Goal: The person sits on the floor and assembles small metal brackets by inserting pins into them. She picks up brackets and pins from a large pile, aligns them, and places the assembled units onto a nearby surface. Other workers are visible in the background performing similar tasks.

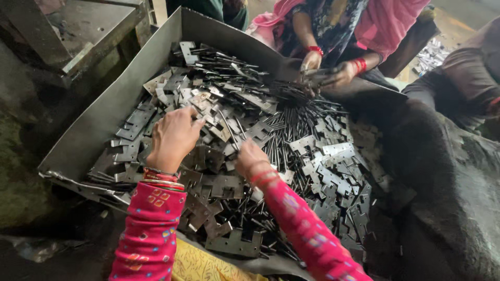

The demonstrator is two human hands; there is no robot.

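A large heap of flat grey metal hinge plates (333,156) and thin metal pins (291,125) fills a shallow sheet-metal tray (104,114). My left hand (174,136) rests knuckles-up on the plates at the heap's left middle, fingers curled around a small plate. My right hand (250,158) is pressed down into the heap just right of it, fingers buried among pins and plates; what it holds is hidden. Both arms wear pink patterned sleeves and red bangles.
Across the tray another person's hands (325,73) with red bangles hold a metal piece at the far edge. A dark cloth-covered mass (448,198) lies at the right. A metal bench frame (78,36) stands at the back left.
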